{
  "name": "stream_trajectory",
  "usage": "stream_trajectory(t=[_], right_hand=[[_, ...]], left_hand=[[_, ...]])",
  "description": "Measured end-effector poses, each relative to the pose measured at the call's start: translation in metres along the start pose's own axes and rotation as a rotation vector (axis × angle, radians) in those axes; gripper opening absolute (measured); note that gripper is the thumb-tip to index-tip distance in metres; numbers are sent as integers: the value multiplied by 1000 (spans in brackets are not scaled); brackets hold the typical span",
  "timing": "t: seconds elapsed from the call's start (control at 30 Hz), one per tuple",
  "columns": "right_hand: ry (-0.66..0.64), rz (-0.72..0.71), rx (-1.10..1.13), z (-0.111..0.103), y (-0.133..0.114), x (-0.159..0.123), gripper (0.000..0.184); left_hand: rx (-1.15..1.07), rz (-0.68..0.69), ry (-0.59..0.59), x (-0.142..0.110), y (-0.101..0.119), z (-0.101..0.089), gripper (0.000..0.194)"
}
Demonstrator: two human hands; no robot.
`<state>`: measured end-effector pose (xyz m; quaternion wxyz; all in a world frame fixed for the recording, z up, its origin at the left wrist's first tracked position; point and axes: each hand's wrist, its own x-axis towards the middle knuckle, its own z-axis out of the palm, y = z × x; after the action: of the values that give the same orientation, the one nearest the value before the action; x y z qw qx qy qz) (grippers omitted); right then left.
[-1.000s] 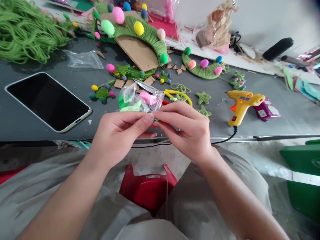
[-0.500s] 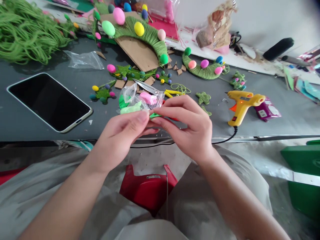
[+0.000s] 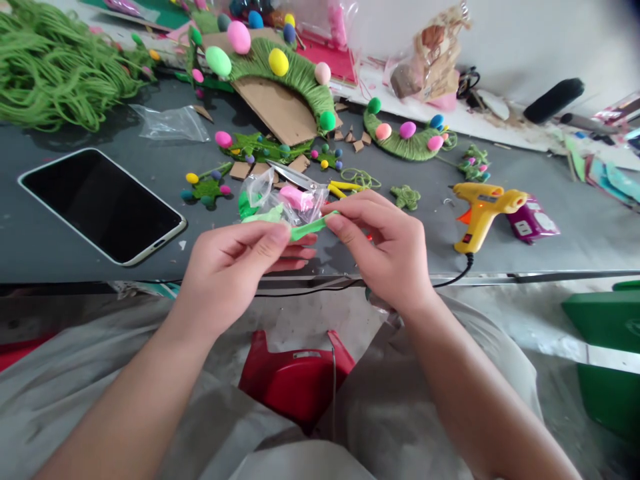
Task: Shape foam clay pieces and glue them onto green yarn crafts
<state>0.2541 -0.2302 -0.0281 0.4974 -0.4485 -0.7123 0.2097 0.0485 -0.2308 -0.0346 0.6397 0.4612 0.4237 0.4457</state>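
A strip of soft bright green clay (image 3: 314,227) stretches between my two hands above the table's front edge. My left hand (image 3: 240,263) pinches one end between thumb and index finger, its other fingers lying beneath. The opposite end is in my right hand (image 3: 383,243), gripped between thumb and fingertips. Just behind them lies a clear plastic bag (image 3: 265,183) with pink and green lumps. Scissors (image 3: 300,177) with yellow handles rest past the bag, partly covered by my right hand and the bag.
To the left lies a phone (image 3: 103,207), below a heap of green yarn (image 3: 60,73). A yellow glue gun (image 3: 483,210) stands at right beside a purple packet (image 3: 533,220). Farther back are yarn-wrapped crescents (image 3: 407,143) with coloured balls, cardboard pieces (image 3: 280,110) and a yarn star (image 3: 405,197).
My hands have moved apart, the right one going slightly right. The green clay between them, mostly hidden before, is now drawn out into a longer strip.
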Motion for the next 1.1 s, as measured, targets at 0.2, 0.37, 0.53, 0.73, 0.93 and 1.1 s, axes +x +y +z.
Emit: stream_trajectory(t=[0.2, 0.37, 0.53, 0.73, 0.93, 1.1], right_hand=[[-58, -20, 8, 5, -3, -4, 15], [-116, -18, -9, 11, -4, -7, 19], [-145, 93, 117, 9, -11, -4, 9], [28, 164, 152, 0, -6, 1, 12], [-94, 60, 108, 10, -7, -6, 17], [-114, 71, 81, 9, -12, -5, 7]], left_hand=[[-143, -69, -211, 1, -10, -11, 35], [46, -4, -152, -2, -9, -6, 15], [242, 75, -79, -2, -1, -2, 11], [108, 62, -67, 0, -6, -8, 9], [225, 151, -130, 0, -5, -3, 18], [428, 272, -11, -3, -2, 0, 3]])
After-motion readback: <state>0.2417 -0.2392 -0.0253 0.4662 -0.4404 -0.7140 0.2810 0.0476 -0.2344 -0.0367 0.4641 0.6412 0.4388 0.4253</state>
